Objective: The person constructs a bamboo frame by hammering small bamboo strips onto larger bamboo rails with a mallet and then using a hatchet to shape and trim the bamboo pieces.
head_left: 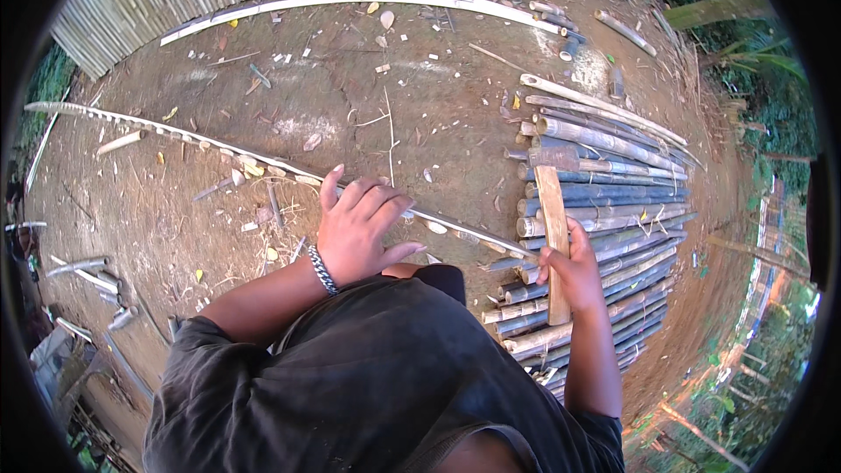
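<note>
- Left hand [357, 226]: palm down, fingers spread over the split bamboo strip [279, 164]; whether it presses or only rests cannot be told.
- Right hand [571, 267]: appears closed around a flat wooden bar [552, 201] beside the strip's near end; the fingers hide whether it pinches that end too.
- The strip runs across the ground to the far left, pale bits along its edge; it looks already split, but work left on it is unclear.
- Right: stacked bamboo poles [604, 210], seemingly whole and unsplit.
- Hard to make out: whether the brownish block [555, 158] belongs to the bar.
</note>
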Tool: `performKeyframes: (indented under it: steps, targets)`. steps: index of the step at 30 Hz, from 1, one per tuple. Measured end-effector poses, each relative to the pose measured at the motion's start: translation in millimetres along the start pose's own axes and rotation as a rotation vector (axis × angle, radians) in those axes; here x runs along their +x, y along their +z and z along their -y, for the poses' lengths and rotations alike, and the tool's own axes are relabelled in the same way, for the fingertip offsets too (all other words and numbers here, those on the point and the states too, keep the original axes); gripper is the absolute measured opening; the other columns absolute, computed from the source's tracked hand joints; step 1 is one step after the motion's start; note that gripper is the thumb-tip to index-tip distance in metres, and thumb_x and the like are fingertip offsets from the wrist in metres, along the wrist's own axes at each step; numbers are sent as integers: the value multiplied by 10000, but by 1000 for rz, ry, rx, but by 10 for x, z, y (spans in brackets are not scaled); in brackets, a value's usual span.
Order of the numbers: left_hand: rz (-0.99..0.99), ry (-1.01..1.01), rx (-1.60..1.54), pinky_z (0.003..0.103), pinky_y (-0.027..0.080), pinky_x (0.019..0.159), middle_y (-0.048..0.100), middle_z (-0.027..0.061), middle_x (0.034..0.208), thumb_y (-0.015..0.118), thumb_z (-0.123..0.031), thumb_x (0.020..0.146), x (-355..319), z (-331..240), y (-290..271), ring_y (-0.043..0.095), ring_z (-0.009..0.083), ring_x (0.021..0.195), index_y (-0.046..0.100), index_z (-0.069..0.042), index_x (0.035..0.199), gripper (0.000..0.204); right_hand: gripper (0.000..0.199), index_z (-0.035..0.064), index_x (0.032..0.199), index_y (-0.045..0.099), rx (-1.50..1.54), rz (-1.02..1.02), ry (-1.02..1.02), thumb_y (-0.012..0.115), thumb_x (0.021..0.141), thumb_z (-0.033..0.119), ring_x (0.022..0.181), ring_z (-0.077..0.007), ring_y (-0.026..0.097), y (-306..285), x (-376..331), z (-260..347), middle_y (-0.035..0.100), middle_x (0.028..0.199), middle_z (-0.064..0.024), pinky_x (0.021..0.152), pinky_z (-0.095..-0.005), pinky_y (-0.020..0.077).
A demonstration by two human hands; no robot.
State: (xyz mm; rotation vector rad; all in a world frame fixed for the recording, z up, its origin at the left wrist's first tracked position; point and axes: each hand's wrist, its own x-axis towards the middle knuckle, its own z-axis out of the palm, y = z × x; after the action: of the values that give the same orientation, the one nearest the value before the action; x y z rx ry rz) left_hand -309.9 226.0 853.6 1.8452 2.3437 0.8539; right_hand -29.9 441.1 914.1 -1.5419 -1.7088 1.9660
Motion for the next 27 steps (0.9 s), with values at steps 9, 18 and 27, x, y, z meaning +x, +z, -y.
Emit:
performKeyframes:
  steps: [9, 18, 27]
  targets:
    - [-197, -63, 195, 551, 283, 1147, 606, 1, 809, 689, -805, 648, 66, 5, 248, 583, 222, 854, 733, -171, 833, 663, 623, -24, 1457, 296, -52, 539, 262, 638, 937, 13, 639, -155, 622, -287, 261, 167, 610, 900, -96, 607, -307, 530]
    - [-29, -99, 251, 524, 323, 1167, 663, 42, 972, 712, -719, 727, -4, -128, -58, 615, 278, 1039, 704, -143, 957, 620, 683, 50, 1547, 210, -10, 966, 292, 585, 977, 37, 678, -156, 631, -152, 511, 314, 613, 934, -107, 613, -326, 566]
    - [-64, -15, 199, 423, 419, 920, 647, 12, 913, 732, -689, 716, -261, -124, 24, 593, 246, 917, 690, -152, 931, 579, 816, 73, 1620, 64, 31, 708, 6, 552, 971, -8, 639, -147, 605, -103, 203, 503, 593, 909, -90, 534, -302, 522]
